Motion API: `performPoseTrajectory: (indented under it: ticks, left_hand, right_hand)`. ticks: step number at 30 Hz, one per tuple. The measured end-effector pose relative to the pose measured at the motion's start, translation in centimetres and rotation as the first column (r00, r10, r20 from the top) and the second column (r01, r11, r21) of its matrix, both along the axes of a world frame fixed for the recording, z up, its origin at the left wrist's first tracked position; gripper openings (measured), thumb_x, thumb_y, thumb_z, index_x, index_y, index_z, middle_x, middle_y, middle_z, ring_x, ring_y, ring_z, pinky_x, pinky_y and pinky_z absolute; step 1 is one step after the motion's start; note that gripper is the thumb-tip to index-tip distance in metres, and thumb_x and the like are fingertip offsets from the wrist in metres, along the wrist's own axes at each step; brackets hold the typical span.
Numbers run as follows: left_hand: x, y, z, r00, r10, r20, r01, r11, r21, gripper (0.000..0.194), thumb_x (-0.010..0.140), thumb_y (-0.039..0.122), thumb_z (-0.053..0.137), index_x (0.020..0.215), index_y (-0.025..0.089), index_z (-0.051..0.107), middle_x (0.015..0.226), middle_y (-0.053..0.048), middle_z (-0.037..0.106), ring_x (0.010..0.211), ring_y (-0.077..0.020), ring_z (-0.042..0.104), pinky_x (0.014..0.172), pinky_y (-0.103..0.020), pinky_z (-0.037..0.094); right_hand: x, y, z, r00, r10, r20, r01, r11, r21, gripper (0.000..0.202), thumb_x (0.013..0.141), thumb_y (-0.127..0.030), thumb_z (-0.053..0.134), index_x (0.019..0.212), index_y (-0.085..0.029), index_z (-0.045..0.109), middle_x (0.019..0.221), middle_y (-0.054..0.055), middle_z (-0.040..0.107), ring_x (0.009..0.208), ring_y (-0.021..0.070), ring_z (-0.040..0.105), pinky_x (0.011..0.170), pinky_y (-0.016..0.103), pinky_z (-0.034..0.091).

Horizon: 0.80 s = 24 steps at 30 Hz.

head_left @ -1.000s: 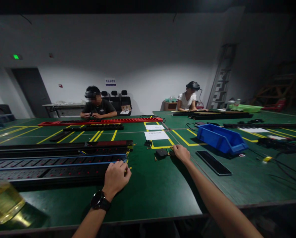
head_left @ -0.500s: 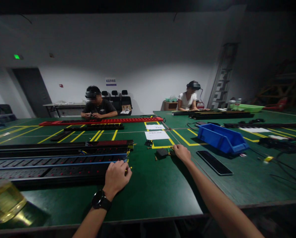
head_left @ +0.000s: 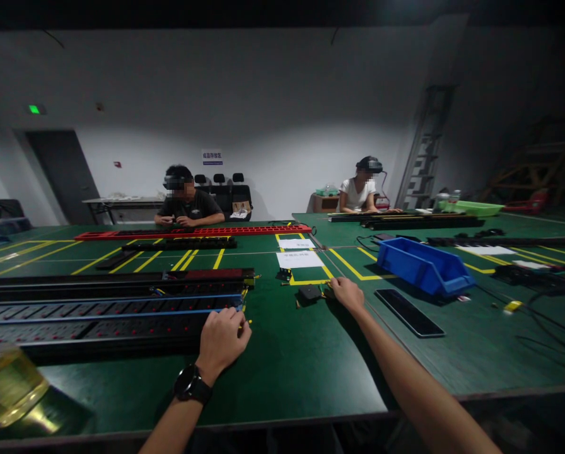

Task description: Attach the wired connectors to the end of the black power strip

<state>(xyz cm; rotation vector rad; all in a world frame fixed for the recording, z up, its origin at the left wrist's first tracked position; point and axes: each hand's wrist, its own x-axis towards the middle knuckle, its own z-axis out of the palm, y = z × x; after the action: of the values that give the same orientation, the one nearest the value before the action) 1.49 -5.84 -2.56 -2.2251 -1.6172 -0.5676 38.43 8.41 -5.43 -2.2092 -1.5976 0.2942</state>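
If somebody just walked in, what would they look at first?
Probably the open, bright blue plastic bin on the green table, to the right of the bare right hand. Next, maybe the long red slotted strip across the table's far side, then the clear container of yellow liquid at the picture's lower left.

Your green bench [head_left: 292, 372], marked with yellow lines [head_left: 220, 258], carries black strips [head_left: 145, 330] and a bottle [head_left: 12, 386] at your left, a red rail [head_left: 216, 231] beyond, paper [head_left: 299, 259] and a black box [head_left: 309, 292] mid-bench, a phone [head_left: 408, 313] near a blue bin [head_left: 417, 266] at right.
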Motion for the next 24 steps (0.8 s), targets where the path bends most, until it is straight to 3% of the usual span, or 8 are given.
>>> performPoseTrajectory:
  ticks: [24]
  left_hand:
    - [-0.07,0.04,-0.14,1.000,0.000,0.004,0.000,1.000,0.016,0.022,0.095,0.026,0.054,0.080,0.021,0.069,0.087,-0.006,0.072,0.085,-0.0239,0.063,0.078,-0.039,0.039]
  right_hand:
    - [-0.08,-0.12,0.13,1.000,-0.002,0.013,0.002,1.000,0.003,0.052,0.106,-0.046,0.034,0.117,-0.017,0.075,0.121,0.018,0.074,0.109,0.0292,0.069,0.087,0.033,0.048]
